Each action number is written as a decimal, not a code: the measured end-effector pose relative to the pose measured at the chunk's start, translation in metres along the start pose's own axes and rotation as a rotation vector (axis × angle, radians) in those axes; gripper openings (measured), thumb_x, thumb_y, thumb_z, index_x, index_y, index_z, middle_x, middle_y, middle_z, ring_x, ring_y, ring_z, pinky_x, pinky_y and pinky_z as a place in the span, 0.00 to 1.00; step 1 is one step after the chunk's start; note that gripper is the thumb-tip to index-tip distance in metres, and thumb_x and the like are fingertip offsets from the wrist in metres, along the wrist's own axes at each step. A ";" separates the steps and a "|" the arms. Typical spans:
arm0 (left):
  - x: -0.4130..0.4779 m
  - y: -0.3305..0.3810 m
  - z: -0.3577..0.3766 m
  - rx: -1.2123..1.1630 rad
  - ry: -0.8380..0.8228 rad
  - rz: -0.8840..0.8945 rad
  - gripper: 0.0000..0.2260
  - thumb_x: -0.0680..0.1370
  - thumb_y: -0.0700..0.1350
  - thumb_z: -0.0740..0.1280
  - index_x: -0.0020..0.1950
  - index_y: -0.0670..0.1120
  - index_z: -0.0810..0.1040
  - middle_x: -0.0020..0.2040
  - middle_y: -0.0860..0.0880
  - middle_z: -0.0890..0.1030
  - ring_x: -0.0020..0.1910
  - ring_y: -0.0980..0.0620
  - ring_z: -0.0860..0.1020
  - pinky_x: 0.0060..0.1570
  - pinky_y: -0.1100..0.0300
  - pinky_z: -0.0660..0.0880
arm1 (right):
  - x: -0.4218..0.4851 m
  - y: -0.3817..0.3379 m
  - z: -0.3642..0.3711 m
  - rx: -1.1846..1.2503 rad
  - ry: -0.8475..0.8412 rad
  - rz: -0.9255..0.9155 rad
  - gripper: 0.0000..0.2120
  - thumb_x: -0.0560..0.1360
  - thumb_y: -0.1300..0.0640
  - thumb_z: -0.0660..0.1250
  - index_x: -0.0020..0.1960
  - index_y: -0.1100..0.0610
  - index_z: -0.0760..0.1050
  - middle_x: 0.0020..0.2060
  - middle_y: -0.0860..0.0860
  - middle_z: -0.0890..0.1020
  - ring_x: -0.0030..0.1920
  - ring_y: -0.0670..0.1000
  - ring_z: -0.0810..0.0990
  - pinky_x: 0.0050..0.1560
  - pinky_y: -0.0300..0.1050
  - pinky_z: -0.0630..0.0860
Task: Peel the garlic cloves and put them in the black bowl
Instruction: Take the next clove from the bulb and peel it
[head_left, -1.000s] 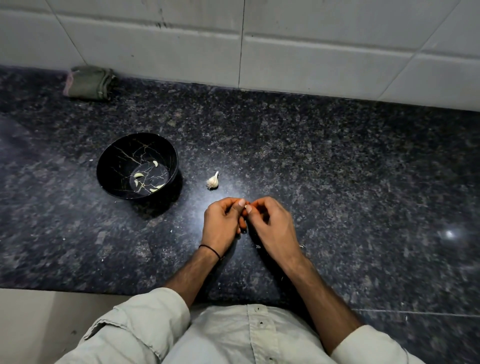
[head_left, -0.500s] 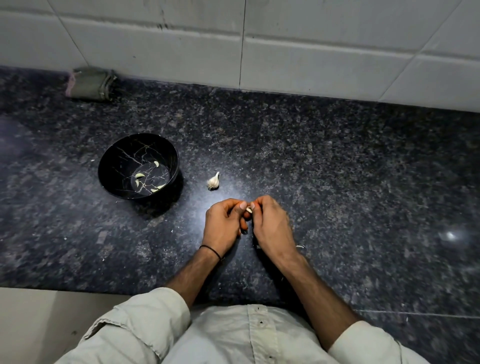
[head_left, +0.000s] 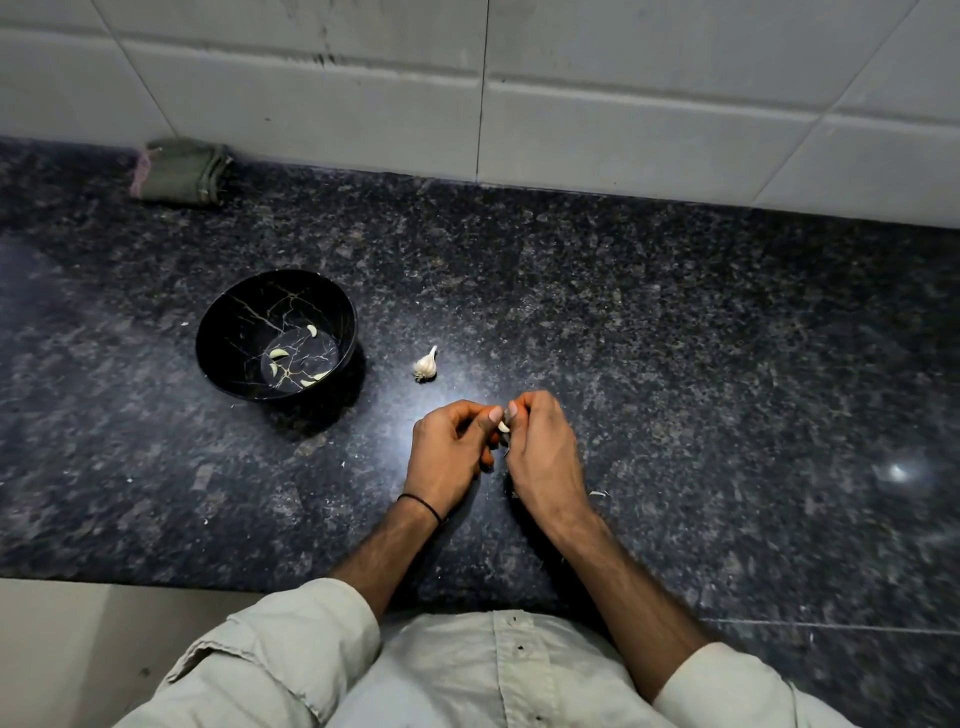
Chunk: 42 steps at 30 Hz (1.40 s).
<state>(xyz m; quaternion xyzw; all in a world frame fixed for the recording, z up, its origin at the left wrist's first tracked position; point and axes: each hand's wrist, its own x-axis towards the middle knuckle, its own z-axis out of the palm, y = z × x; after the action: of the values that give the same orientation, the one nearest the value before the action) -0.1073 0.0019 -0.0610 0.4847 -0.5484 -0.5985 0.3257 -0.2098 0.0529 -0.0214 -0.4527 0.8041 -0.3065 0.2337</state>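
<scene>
Left hand (head_left: 449, 452) and right hand (head_left: 545, 460) meet fingertip to fingertip, both pinching one garlic clove (head_left: 503, 426) above the counter (head_left: 675, 364). Once bare and slick, it could squirt free toward the near edge. The black bowl (head_left: 347, 332) waits far-left across open granite, with the garlic bulb (head_left: 426, 365) roughly between.

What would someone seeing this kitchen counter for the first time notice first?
The left hand and right hand meet mid-counter, pinching a small white garlic clove between them. Left of them sits a round black gold-veined bowl holding a few peeled cloves, with a small white garlic bulb lying on the dark speckled stone counter beside it.
</scene>
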 end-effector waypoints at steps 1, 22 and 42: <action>0.000 -0.001 0.000 -0.005 -0.003 -0.003 0.09 0.80 0.47 0.69 0.41 0.45 0.83 0.34 0.45 0.83 0.28 0.49 0.77 0.33 0.54 0.75 | 0.000 0.000 0.000 0.017 0.009 0.007 0.10 0.84 0.53 0.55 0.55 0.59 0.70 0.48 0.50 0.74 0.45 0.48 0.72 0.43 0.40 0.64; 0.002 0.008 -0.002 -0.315 0.057 -0.100 0.05 0.80 0.39 0.68 0.46 0.38 0.80 0.32 0.38 0.79 0.26 0.45 0.72 0.22 0.60 0.69 | -0.008 0.005 -0.001 0.241 0.044 0.057 0.02 0.76 0.58 0.70 0.47 0.54 0.77 0.40 0.47 0.82 0.38 0.41 0.78 0.37 0.28 0.70; -0.003 0.001 -0.004 -0.130 -0.033 0.035 0.05 0.79 0.37 0.68 0.52 0.43 0.84 0.34 0.48 0.83 0.30 0.49 0.77 0.27 0.59 0.73 | 0.000 0.003 -0.008 0.753 -0.073 0.376 0.05 0.77 0.64 0.67 0.46 0.65 0.81 0.33 0.60 0.82 0.30 0.52 0.76 0.27 0.42 0.70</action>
<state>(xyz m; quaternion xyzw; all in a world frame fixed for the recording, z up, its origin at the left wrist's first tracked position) -0.1029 0.0028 -0.0591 0.4427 -0.5223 -0.6349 0.3578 -0.2165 0.0560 -0.0180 -0.1918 0.6955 -0.5148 0.4631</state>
